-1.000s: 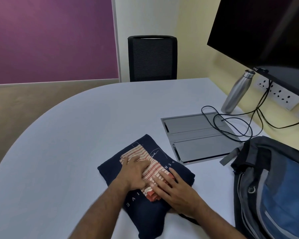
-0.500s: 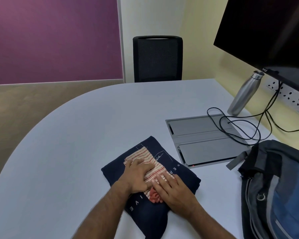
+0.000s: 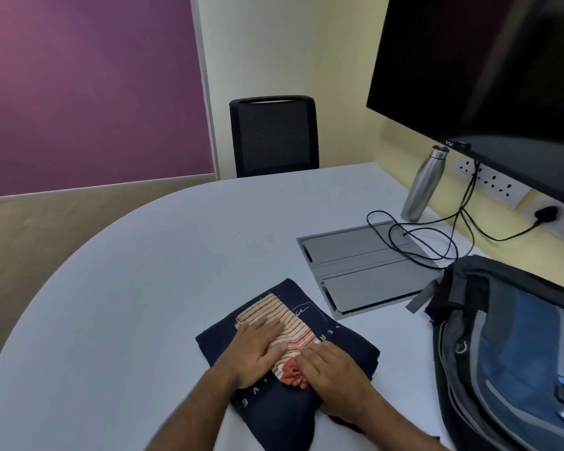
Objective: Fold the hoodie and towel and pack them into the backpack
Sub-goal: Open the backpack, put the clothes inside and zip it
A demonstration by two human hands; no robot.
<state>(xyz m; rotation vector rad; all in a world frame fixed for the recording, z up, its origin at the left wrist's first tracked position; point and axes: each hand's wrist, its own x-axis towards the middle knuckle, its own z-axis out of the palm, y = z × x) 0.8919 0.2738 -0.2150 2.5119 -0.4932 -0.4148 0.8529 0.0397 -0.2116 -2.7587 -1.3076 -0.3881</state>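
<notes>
Both hands, the left hand (image 3: 258,349) and the right hand (image 3: 334,369), lie flat and hold nothing, pressing the folded towel (image 3: 284,330) onto the folded hoodie (image 3: 336,343) on the table (image 3: 144,288), so next they should probably lift both into the backpack (image 3: 508,353) nearby.

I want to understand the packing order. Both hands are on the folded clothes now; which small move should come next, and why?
Probably slide both hands under the navy hoodie to lift the stack: the striped towel already lies folded on it under the left hand and right hand, beside the backpack.
</notes>
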